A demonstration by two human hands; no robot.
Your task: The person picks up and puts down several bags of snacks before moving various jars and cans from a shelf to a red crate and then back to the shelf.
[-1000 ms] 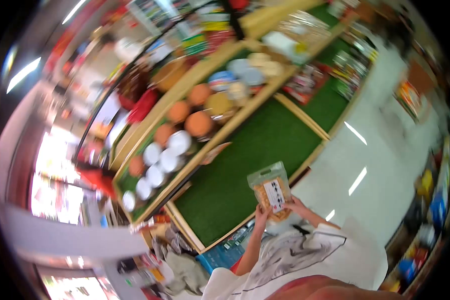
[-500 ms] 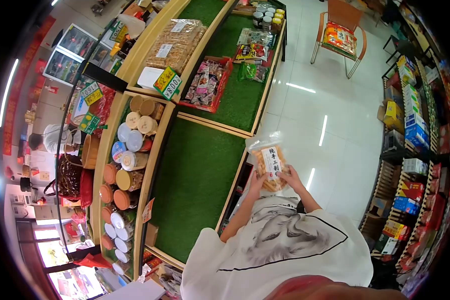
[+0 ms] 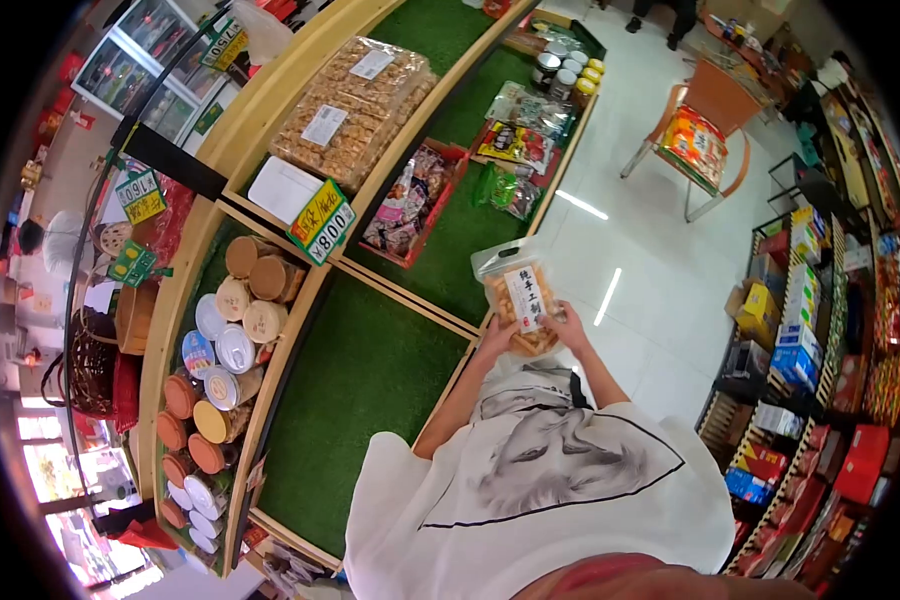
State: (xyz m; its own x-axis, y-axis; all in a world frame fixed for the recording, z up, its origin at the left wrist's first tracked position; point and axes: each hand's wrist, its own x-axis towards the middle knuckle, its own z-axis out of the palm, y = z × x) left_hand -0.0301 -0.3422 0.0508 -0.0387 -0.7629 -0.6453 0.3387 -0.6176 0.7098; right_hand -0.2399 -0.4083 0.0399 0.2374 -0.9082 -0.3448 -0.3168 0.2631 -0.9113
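A clear plastic snack bag (image 3: 526, 300) with a white label and golden-brown sticks inside is held up in front of my body. My left hand (image 3: 498, 336) grips its lower left side. On the lower right side, my right hand (image 3: 568, 327) is closed on the same bag, thumb over the front. The bag's sealed top tilts to the upper left, near the edge of the green-lined display shelf (image 3: 370, 370).
Lidded jars (image 3: 235, 350) fill the compartment at left. Beyond are wrapped snack blocks (image 3: 355, 100), a price tag (image 3: 321, 220) and a red tray (image 3: 458, 190) of packets. A chair (image 3: 705, 105) stands on the tiled floor; boxed goods (image 3: 798, 330) line shelves at right.
My view has turned and shifted, so the shelf and chair appear in different places. Both hands still hold the snack bag, which appears slightly farther left.
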